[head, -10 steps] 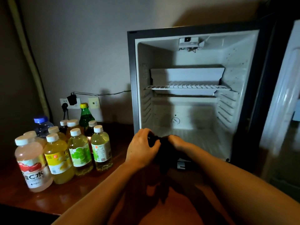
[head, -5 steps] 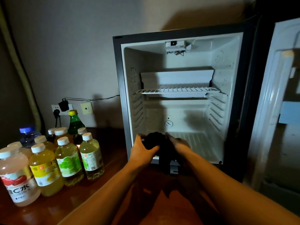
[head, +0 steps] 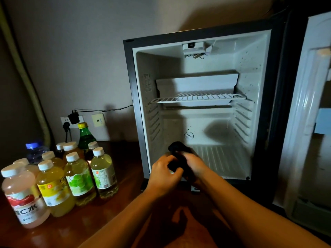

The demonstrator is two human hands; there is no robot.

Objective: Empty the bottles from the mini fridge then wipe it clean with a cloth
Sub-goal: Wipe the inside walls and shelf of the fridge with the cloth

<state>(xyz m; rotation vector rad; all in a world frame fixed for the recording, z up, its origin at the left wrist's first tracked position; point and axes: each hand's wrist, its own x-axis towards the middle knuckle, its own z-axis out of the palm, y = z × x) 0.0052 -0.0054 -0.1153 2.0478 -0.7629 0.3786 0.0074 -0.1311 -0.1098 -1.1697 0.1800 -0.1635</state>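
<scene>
The mini fridge point(head: 138, 111) stands open on the wooden surface, its white inside holding no bottles, only a wire shelf point(head: 198, 98) halfway up. A dark cloth point(head: 178, 150) is bunched at the fridge's front lip. My left hand point(head: 163, 174) and my right hand point(head: 195, 164) both grip it, left of the middle of the fridge floor. Several bottles point(head: 78, 176) of yellow, green and pink drinks stand grouped on the left of the surface.
The fridge door point(head: 308, 122) hangs open at the right. A wall socket with a black plug point(head: 73, 118) and a cable sits behind the bottles. A thermostat dial point(head: 189, 135) is on the fridge's back wall. Bare wooden top point(head: 125, 208) lies between bottles and fridge.
The view has shifted so the fridge sits more to the right and looks closer. Both hands, still on the cloth, have moved up to the fridge's front lip.
</scene>
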